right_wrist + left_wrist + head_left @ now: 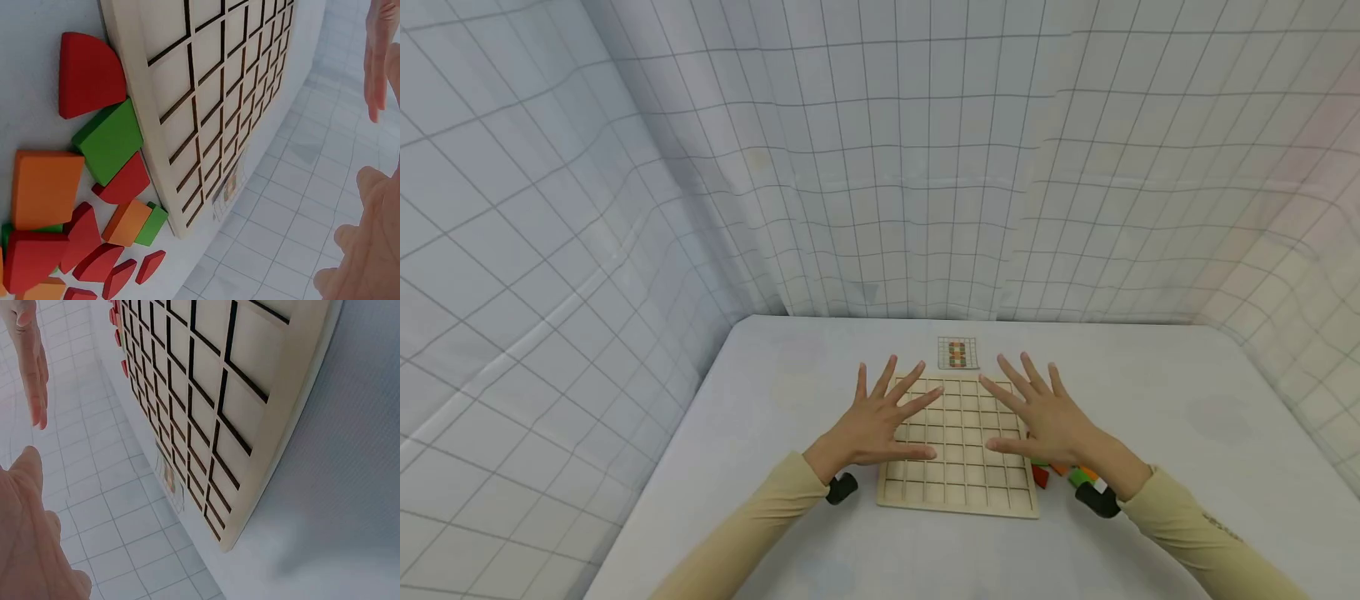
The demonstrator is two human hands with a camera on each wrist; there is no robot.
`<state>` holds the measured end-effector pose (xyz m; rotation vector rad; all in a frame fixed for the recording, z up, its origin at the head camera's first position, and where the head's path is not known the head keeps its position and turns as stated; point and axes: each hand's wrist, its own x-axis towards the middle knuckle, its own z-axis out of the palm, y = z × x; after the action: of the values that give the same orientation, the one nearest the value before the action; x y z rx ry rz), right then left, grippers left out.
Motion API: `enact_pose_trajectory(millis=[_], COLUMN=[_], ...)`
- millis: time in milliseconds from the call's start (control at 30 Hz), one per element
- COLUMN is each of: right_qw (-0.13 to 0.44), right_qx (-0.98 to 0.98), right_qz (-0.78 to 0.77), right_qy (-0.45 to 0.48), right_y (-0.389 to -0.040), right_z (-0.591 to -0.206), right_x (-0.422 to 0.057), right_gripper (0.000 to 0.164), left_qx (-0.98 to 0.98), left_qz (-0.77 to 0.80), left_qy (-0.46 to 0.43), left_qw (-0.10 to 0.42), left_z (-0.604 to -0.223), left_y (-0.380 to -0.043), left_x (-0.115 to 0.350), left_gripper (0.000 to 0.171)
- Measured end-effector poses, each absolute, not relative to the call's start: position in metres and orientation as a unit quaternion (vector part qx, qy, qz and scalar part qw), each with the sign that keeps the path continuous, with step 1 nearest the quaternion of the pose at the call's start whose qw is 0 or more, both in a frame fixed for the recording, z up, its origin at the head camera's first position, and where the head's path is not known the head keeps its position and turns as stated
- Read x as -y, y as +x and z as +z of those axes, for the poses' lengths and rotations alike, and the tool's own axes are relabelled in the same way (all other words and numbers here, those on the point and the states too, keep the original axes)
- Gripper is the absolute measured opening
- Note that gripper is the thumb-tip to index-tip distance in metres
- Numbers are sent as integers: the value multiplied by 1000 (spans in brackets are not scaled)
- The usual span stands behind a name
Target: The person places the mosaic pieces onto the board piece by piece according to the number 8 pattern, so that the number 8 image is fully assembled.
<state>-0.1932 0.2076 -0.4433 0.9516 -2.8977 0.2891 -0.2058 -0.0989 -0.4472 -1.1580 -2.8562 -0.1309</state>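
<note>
Both hands hover over a pale wooden grid board (958, 510) with fingers spread and nothing held. The left hand (880, 423) is above the board's left side, and the right hand (1051, 423) above its right side. In the left wrist view, the left hand (31, 531) shows at the lower left, apart from the board. The right hand (365, 244) appears at the right edge of the right wrist view. Red quarter-round blocks (90, 75), green blocks (111, 140) and orange blocks (47, 190) lie loose beside the board, partly hidden under the right hand in the head view.
A small card (957, 353) printed with a grid and a coloured pattern lies behind the board. The white table (790, 367) is enclosed by white checked curtains (910, 167) at the back and sides. Black bands with camera units (841, 488) are on the wrists.
</note>
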Motion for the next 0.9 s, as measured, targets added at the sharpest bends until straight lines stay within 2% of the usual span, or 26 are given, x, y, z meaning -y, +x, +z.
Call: enact_pose_trajectory(millis=[167,367,467,667,900], right_qw=[51,52,57,37,24], right_qx=[943,950,954,964,968], right_qz=[117,181,194,207,216], right_qy=[306,247,222,163,127], right_y=[-198,-212,-222,-239,-246], right_z=[-450,-469,-477,-485,-486], right_x=[-213,-239,-250,-258,-257], right_gripper=[84,69,58,43,35], left_qx=[923,908,901,906,913], left_qz=[-74,-179,-211,-185,-172], left_qy=[-376,-357,-342,-353,-350], left_qw=[1,-127,-163,-143,-119], left_z=[-454,-472,-483,-501,-507], left_y=[-202,-190,-183,-173,-167], left_x=[105,118,120,120,117], left_gripper=[83,90,99,113,113])
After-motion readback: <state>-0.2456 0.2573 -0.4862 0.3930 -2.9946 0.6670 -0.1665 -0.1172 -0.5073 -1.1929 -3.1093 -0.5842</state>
